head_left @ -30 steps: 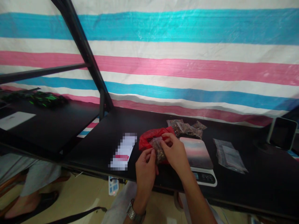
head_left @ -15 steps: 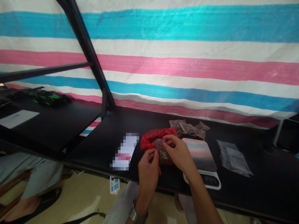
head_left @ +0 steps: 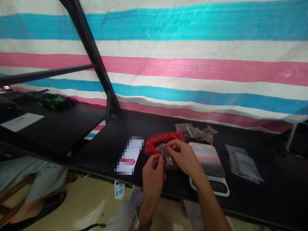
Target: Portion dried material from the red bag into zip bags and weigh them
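Observation:
Between my hands is a small clear zip bag [head_left: 169, 161] with brown bits inside. My left hand [head_left: 153, 170] pinches its near-left edge, while my right hand [head_left: 183, 155] pinches the upper right edge with thumb and fingers. Just behind the bag sits a red plastic bag [head_left: 151, 144], its mouth open and dark contents partly visible. Right of my hands, a kitchen scale [head_left: 208, 160] with a shiny plate stands partly under my right forearm. Several filled zip bags [head_left: 196, 132] lie together behind the scale.
Flat clear bags [head_left: 245, 165] lie right of the scale. A blurred-out white sheet or screen [head_left: 130, 156] lies to the left on the black table [head_left: 101, 147]. A black metal frame [head_left: 96, 64] rises at left. Another person's leg [head_left: 45, 183] shows at lower left.
The view has shifted slightly. Both hands keep their pinch on the small zip bag, which tilts a little differently now.

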The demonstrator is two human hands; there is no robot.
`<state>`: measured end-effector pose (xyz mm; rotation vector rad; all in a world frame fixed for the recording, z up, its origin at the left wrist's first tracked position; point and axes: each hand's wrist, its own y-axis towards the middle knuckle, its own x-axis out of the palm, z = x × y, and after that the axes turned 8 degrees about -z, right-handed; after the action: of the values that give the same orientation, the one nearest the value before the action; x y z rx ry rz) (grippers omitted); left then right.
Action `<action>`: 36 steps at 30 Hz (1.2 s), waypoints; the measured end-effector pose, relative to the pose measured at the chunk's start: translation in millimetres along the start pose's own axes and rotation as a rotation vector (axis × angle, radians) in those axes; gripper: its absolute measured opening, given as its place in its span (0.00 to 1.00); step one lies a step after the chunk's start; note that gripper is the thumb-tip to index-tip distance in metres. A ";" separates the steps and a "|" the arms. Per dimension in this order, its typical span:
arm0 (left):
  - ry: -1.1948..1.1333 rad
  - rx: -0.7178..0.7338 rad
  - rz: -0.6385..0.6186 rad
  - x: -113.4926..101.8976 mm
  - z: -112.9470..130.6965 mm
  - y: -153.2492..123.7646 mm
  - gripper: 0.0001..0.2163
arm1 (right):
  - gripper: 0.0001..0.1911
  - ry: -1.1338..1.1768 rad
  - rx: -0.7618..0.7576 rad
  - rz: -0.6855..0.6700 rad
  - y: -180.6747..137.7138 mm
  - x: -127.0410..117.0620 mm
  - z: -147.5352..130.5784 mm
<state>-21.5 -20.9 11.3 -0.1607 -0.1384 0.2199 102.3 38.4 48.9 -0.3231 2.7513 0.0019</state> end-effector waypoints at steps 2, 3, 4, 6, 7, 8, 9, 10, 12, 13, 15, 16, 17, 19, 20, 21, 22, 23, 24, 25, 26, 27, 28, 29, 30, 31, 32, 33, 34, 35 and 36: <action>0.026 0.044 0.016 -0.1 -2.0 -0.8 0.23 | 0.07 0.008 -0.006 -0.022 0.8 -1.2 1.3; 0.047 0.067 0.023 -0.4 -3.4 -1.0 0.21 | 0.07 0.016 -0.011 -0.001 1.5 -2.3 2.3; 0.074 0.090 0.029 -0.9 -5.0 -1.0 0.20 | 0.07 0.025 -0.013 0.034 2.2 -3.7 3.5; 0.138 0.135 0.036 -2.6 -8.5 -0.6 0.17 | 0.08 0.047 -0.013 0.077 3.5 -6.5 5.8; 0.173 0.160 0.038 -3.8 -10.2 -0.2 0.16 | 0.10 0.063 -0.008 0.074 4.0 -7.9 6.7; 0.205 0.191 0.043 -5.1 -11.8 0.2 0.15 | 0.12 0.082 -0.001 0.064 4.3 -9.1 7.4; 0.235 0.225 0.048 -6.4 -13.3 0.7 0.14 | 0.13 0.102 0.006 0.051 4.3 -10.4 7.8; 0.260 0.263 0.055 -7.7 -14.6 1.2 0.13 | 0.15 0.122 0.015 0.036 4.1 -11.7 7.8; 0.303 0.355 0.071 -10.2 -16.7 2.2 0.11 | 0.16 0.160 0.021 -0.006 2.7 -14.7 7.0; 0.320 0.404 0.078 -11.2 -17.3 2.6 0.10 | 0.16 0.178 0.015 -0.035 1.6 -16.4 6.1; 0.352 0.504 0.094 -13.0 -17.7 3.5 0.08 | 0.15 0.209 -0.006 -0.088 -0.9 -20.1 3.8; 0.366 0.554 0.109 -13.7 -17.5 3.8 0.08 | 0.15 0.222 -0.020 -0.100 -2.4 -22.1 2.5; 0.381 0.602 0.128 -14.3 -16.8 3.9 0.07 | 0.15 0.239 -0.035 -0.097 -3.9 -24.1 1.1; 0.405 0.689 0.175 -15.1 -14.9 3.9 0.07 | 0.15 0.274 -0.062 -0.096 -7.1 -27.7 -1.8; 0.411 0.726 0.200 -15.3 -13.7 3.7 0.06 | 0.15 0.288 -0.078 -0.110 -8.7 -29.1 -3.2; 0.415 0.754 0.220 -15.4 -12.5 3.5 0.06 | 0.14 0.297 -0.097 -0.125 -10.2 -30.2 -4.6; 0.419 0.776 0.233 -15.4 -11.6 3.3 0.06 | 0.13 0.297 -0.119 -0.135 -11.7 -30.9 -6.1; 0.423 0.793 0.239 -15.4 -10.9 3.0 0.06 | 0.12 0.281 -0.142 -0.139 -13.1 -31.2 -7.6; 0.425 0.805 0.240 -15.4 -10.5 2.8 0.06 | 0.11 0.250 -0.165 -0.136 -14.4 -31.2 -9.2; 0.430 0.815 0.239 -15.4 -10.4 2.6 0.06 | 0.11 0.211 -0.183 -0.127 -15.7 -31.1 -10.9; 0.434 0.821 0.238 -15.5 -10.6 2.5 0.06 | 0.10 0.167 -0.193 -0.116 -17.1 -31.1 -12.6; 0.437 0.821 0.239 -15.6 -10.9 2.3 0.06 | 0.10 0.123 -0.197 -0.105 -18.6 -31.6 -14.3; 0.437 0.814 0.243 -15.7 -11.3 2.1 0.06 | 0.10 0.082 -0.198 -0.094 -20.2 -32.6 -15.8; 0.436 0.801 0.246 -15.6 -11.7 1.8 0.06 | 0.10 0.048 -0.204 -0.080 -22.0 -34.3 -16.9; 0.433 0.786 0.244 -15.4 -12.0 1.5 0.06 | 0.09 0.020 -0.214 -0.064 -24.0 -36.6 -17.7; 0.429 0.775 0.238 -14.9 -12.1 0.9 0.06 | 0.08 -0.005 -0.229 -0.054 -26.2 -39.3 -18.0; 0.424 0.771 0.230 -14.0 -12.0 0.2 0.06 | 0.08 -0.023 -0.242 -0.052 -28.5 -42.0 -18.0; 0.423 0.772 0.217 -12.8 -11.7 -0.6 0.07 | 0.07 -0.030 -0.252 -0.056 -30.9 -44.4 -17.6; 0.425 0.773 0.202 -11.1 -11.1 -1.5 0.07 | 0.06 -0.026 -0.254 -0.061 -33.1 -46.4 -17.0; 0.429 0.771 0.186 -8.9 -10.2 -2.5 0.07 | 0.06 -0.016 -0.251 -0.064 -35.3 -47.9 -16.2; 0.435 0.767 0.167 -6.4 -9.0 -3.4 0.08 | 0.06 -0.004 -0.242 -0.067 -37.3 -48.8 -15.5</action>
<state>-25.5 -27.0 2.3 0.5447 0.3956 0.3841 149.3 12.4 82.5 -0.4793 2.7369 0.3199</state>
